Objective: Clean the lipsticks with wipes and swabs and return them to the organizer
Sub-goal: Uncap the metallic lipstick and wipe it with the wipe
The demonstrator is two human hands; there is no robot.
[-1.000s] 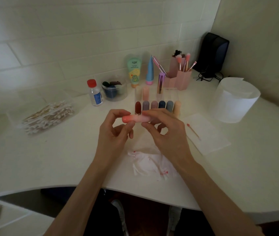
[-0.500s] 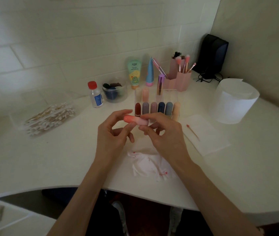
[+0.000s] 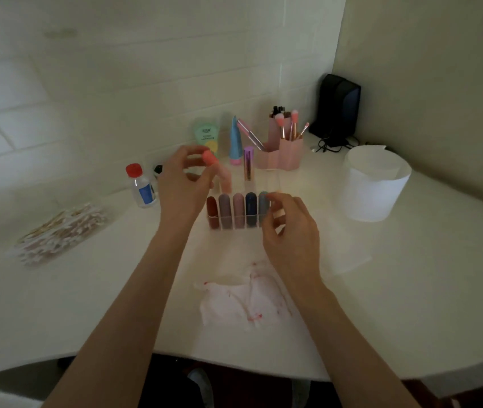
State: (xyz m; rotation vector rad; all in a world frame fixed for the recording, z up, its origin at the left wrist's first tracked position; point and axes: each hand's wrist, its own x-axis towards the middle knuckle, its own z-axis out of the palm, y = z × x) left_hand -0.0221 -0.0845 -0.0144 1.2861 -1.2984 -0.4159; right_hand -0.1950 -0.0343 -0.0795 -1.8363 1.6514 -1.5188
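The left hand pinches a pink lipstick by its coral end. It hangs tilted over the back of the clear organizer at the centre of the frame, and it is blurred. The right hand is curled at the organizer's right end and covers it, so I cannot tell whether it grips anything. Five capped lipsticks stand in the front row, with a purple tube behind them. Below centre, a red-stained wipe lies crumpled on the desk. Swabs are heaped at the left, and a red-capped bottle stands just left of the left hand. Toward the upper right are a brush holder, a white tub and a black speaker.
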